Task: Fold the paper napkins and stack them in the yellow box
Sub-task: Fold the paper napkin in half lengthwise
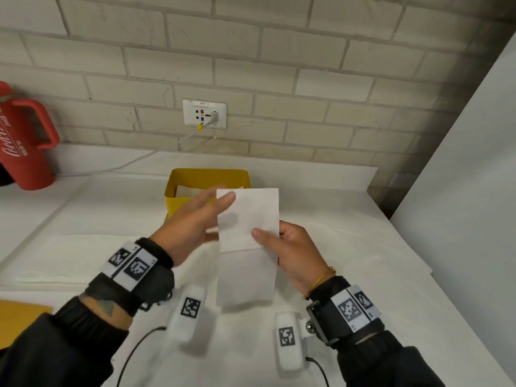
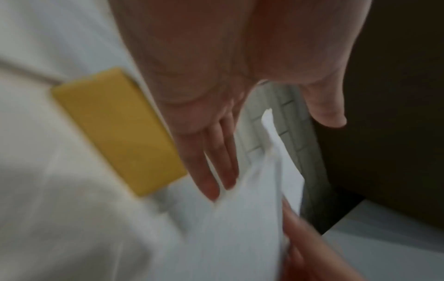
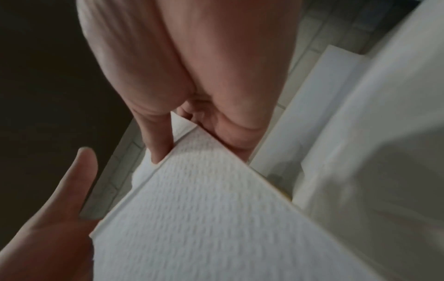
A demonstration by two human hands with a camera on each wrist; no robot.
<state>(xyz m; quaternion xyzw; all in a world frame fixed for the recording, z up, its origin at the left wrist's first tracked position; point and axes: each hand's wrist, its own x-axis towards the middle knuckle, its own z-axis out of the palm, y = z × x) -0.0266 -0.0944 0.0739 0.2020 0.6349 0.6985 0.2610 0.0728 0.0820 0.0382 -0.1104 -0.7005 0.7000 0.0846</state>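
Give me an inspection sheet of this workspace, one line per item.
Surface: white table, covered with white sheets.
Job's things: folded napkin held in the air in front of the yellow box; pale napkins already in the box; flat napkin pile at left.
Clutter: red jug at far left; tan sheet at near left edge.
Hands: right hand pinches the napkin's right edge; left hand lies flat-fingered against its left side.
Cables: white cable runs from wall socket leftward; black leads from the wrist cameras.
Surroundings: pale brick wall, white panel at right.
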